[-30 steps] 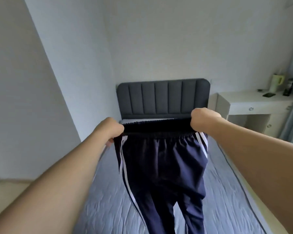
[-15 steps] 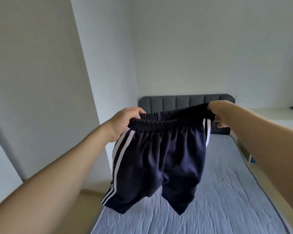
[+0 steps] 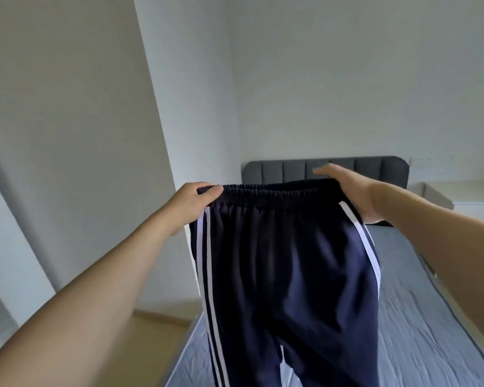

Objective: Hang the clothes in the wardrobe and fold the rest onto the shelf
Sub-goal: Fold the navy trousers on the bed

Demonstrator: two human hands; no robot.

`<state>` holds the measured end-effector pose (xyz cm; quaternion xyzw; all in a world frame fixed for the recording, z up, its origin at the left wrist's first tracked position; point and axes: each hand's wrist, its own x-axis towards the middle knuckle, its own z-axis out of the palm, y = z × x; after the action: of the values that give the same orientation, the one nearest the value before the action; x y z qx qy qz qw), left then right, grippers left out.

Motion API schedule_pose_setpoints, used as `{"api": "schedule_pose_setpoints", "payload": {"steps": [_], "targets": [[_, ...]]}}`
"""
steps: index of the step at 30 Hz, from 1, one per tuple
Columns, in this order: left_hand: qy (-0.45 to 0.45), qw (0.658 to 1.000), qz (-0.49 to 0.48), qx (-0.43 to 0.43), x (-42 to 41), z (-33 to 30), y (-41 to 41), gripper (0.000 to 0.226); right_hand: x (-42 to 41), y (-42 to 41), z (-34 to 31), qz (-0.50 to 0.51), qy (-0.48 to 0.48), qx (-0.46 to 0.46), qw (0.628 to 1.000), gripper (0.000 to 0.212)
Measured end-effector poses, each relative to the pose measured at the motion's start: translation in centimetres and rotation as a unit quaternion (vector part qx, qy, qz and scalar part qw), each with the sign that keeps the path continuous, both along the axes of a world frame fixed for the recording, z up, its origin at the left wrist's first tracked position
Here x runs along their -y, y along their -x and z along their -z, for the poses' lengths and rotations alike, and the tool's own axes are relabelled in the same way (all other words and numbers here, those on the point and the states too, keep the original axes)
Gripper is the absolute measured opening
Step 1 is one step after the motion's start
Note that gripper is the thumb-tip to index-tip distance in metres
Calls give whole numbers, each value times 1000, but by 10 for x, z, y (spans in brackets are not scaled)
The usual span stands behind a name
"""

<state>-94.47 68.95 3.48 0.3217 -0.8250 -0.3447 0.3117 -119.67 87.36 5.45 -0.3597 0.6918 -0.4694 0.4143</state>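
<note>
Aloft, trousers (image 3: 285,269) waistband pinched in left fingers (image 3: 211,192), right fingers (image 3: 326,171) straight behind

Both arms outstretched, left hand (image 3: 194,201) pinching closed, right hand (image 3: 347,191) apparently flat with fingers extended.
</note>
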Motion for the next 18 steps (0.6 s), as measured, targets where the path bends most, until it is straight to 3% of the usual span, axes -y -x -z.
{"api": "schedule_pose_setpoints", "payload": {"steps": [3, 4, 6, 8, 9, 10, 13, 15, 18], "targets": [[-54, 997, -37, -39, 13, 7, -3, 33, 9, -1, 7, -71, 2, -274, 959, 80], [-55, 996, -49, -47, 15, 9, -4, 36, 10, -3, 9, -87, 3, -351, 932, 76], [-44, 995, -67, -53, 12, 9, -8, 47, 14, -3, 11, -94, 25, -420, 902, 50], [-32, 998, -47, -40, 0, 4, -13, 69, 13, 2, 10, -90, 72, -376, 919, 24], [-44, 999, -10, -29, -3, 1, -15, 73, 11, 8, 10, -78, 87, -346, 931, 21], [-70, 996, 45, -13, -5, 0, -18, 67, 9, 13, 9, -65, 100, -328, 937, 25], [-165, 972, 162, 34, -18, -9, -22, 16, 1, 27, 10, -13, 112, -305, 946, 34], [-163, 979, 122, 12, -15, -7, -17, 8, 2, 36, 10, 41, 128, -293, 947, 45], [-58, 997, 36, 33, -7, -11, -15, 22, 6, 42, 11, 109, 150, -286, 940, 58]]}}
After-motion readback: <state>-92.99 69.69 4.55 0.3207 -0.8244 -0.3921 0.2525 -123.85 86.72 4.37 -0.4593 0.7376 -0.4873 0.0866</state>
